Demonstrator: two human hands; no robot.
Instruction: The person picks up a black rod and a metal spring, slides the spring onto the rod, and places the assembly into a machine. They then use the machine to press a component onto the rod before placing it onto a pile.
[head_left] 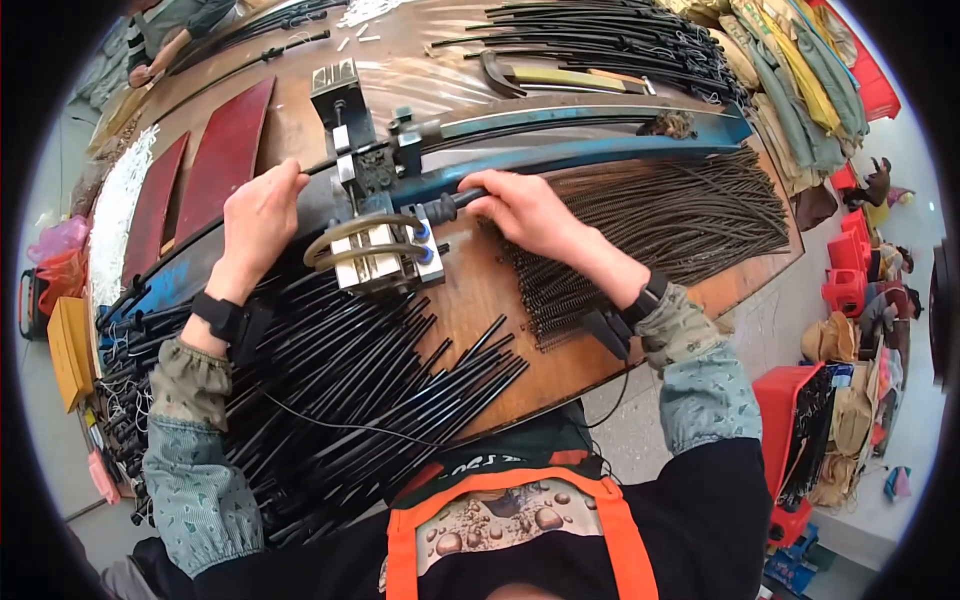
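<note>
My left hand (262, 215) is closed on a thin black rod (318, 168), which runs right into the metal clamping fixture (372, 165) on the bench. My right hand (530, 212) has its fingers curled round a dark ribbed handle-like piece (445, 207) at the fixture's right side. Where that piece ends inside my fingers is hidden. Two looped hoses (345, 232) join a silver pneumatic block (375, 262) between my hands. Behind my right hand lies a long blue metal channel (590, 150).
Many black rods (350, 370) are heaped at the near left, and a bundle of coiled springs (650, 225) lies to the right. A hammer (560, 78) rests at the back. Dark red boards (225, 145) lie left. At the far left, another person's hand (142, 75) shows.
</note>
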